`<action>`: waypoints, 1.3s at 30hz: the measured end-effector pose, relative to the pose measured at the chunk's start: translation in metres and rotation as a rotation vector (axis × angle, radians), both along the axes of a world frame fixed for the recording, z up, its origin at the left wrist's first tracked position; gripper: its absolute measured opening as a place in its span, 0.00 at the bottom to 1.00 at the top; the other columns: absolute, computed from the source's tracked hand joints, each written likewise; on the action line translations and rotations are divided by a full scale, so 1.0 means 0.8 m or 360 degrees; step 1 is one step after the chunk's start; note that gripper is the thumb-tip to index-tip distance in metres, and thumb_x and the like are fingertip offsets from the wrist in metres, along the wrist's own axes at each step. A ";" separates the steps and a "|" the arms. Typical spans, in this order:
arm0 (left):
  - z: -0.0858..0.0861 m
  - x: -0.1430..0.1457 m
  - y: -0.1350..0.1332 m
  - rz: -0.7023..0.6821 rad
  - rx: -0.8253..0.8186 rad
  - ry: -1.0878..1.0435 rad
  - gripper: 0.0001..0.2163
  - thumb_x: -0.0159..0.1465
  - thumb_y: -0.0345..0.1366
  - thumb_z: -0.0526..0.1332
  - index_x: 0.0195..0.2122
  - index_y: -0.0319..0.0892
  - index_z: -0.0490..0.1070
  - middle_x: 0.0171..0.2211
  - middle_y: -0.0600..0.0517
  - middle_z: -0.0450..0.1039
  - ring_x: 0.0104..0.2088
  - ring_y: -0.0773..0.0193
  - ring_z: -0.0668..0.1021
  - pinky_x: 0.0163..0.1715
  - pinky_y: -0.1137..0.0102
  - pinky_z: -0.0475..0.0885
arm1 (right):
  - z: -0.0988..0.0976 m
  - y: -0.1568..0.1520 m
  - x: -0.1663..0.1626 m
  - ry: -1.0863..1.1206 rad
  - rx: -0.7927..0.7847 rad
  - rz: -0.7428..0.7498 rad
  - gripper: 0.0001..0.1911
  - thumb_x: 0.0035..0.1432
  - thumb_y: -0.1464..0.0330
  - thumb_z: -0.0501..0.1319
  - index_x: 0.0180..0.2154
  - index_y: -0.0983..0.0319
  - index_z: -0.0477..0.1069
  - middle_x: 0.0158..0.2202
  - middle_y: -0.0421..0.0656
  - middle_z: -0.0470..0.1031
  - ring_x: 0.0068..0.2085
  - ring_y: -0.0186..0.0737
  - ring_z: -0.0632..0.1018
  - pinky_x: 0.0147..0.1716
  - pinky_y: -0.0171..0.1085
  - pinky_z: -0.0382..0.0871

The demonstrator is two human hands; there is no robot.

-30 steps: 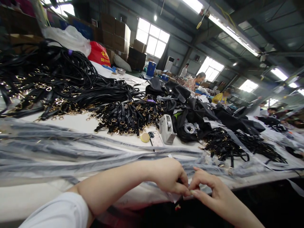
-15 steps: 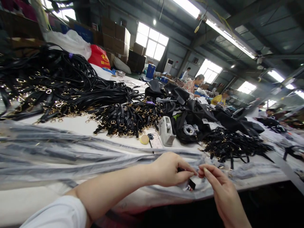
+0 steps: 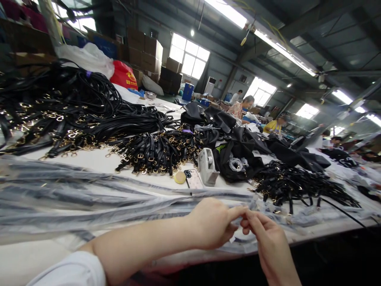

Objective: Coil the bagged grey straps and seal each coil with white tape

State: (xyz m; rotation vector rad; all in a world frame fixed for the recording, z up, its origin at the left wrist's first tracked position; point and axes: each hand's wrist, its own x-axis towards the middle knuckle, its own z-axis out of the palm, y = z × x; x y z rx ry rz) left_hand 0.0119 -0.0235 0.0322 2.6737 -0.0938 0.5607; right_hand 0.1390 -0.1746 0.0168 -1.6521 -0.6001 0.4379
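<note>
Plastic sleeve (image 3: 241, 237) lies at the near edge of the table (image 3: 98, 161), its end pinched between the left hand (image 3: 212, 224) and right hand (image 3: 268, 242), fingertips together. A light, even pinch probably serves best, holding the thin film flat rather than crumpled or stretched.

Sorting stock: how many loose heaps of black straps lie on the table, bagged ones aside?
3: a big heap far left, a buckled bundle mid-table, a smaller heap at right. The black bags between them may hide more.
</note>
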 end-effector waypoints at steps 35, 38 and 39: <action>-0.014 0.008 -0.004 0.0043 0.0099 -0.0088 0.22 0.67 0.35 0.56 0.62 0.48 0.59 0.33 0.53 0.79 0.30 0.59 0.81 0.27 0.70 0.71 | 0.018 0.001 0.001 -0.0272 0.0319 -0.0128 0.09 0.50 0.61 0.72 0.29 0.58 0.77 0.41 0.41 0.75 0.46 0.42 0.73 0.48 0.38 0.66; -0.009 0.008 -0.001 -0.0020 -0.0300 -0.0217 0.18 0.67 0.38 0.56 0.58 0.48 0.65 0.44 0.52 0.80 0.41 0.61 0.81 0.39 0.70 0.74 | 0.021 0.000 -0.021 -0.0165 0.0572 -0.0179 0.07 0.52 0.64 0.72 0.31 0.56 0.76 0.42 0.38 0.76 0.47 0.38 0.74 0.51 0.37 0.65; -0.009 0.008 0.000 -0.0019 -0.0378 -0.0225 0.18 0.67 0.38 0.57 0.58 0.48 0.66 0.45 0.51 0.79 0.42 0.60 0.81 0.41 0.69 0.74 | 0.023 0.000 -0.028 -0.0112 0.0638 -0.0197 0.07 0.52 0.63 0.72 0.31 0.56 0.76 0.41 0.38 0.77 0.46 0.37 0.74 0.51 0.37 0.65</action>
